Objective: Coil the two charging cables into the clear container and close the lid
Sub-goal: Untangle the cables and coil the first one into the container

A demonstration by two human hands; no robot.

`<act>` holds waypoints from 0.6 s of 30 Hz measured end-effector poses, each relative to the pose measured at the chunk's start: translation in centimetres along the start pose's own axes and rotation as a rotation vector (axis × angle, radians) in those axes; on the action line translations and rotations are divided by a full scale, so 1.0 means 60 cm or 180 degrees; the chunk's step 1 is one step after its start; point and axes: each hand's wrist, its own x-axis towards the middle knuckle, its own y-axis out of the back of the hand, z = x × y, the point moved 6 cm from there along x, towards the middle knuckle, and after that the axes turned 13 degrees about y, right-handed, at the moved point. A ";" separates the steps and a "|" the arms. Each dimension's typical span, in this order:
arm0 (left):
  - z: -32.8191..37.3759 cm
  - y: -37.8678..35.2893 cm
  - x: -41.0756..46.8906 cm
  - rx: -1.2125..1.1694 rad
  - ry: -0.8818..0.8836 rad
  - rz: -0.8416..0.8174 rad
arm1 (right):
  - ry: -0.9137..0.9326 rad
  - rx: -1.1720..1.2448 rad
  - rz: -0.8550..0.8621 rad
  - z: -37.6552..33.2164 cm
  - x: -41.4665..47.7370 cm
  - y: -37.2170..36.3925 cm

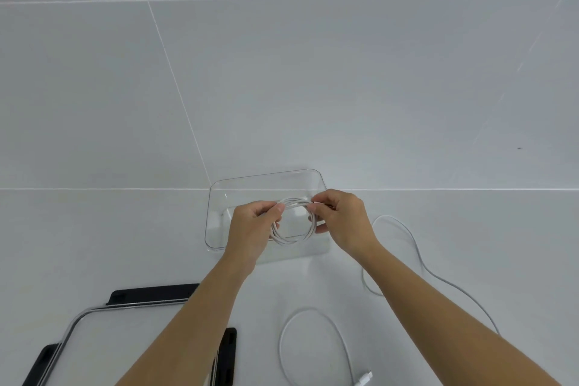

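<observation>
A clear rectangular container point(219, 197) stands open on the white tiled floor. Above it both hands hold one white charging cable wound into a round coil point(294, 236). My left hand point(255, 226) pinches the coil's left side and my right hand point(340, 219) pinches its right side near the top. A second white cable point(313, 315) lies loose on the floor to the right, looping past my right forearm, with its plug point(363, 381) at the bottom edge. The container's clear lid point(94, 351) with black latches lies at the lower left, partly under my left forearm.
White floor tiles with thin grout lines fill the view around the container. A black latch point(153, 293) of the lid points toward the container. A small dark speck point(519, 148) marks the floor at the far right.
</observation>
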 end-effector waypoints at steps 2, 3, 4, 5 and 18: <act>0.014 0.005 0.024 0.0268 -0.0068 0.0020 | -0.0012 0.0033 -0.0027 0.000 0.023 -0.009; 0.019 0.006 0.039 0.0402 -0.0072 0.0001 | -0.0012 -0.0002 -0.0042 0.002 0.035 -0.015; 0.021 0.006 0.052 0.0529 -0.0049 -0.0035 | -0.0028 -0.0029 -0.0047 0.005 0.045 -0.020; 0.022 0.006 0.065 0.0648 -0.0008 -0.0073 | -0.0065 -0.0041 -0.0041 0.011 0.055 -0.024; -0.045 0.035 0.199 0.2630 0.0118 0.0509 | -0.0615 -0.0380 -0.0446 0.105 0.138 -0.133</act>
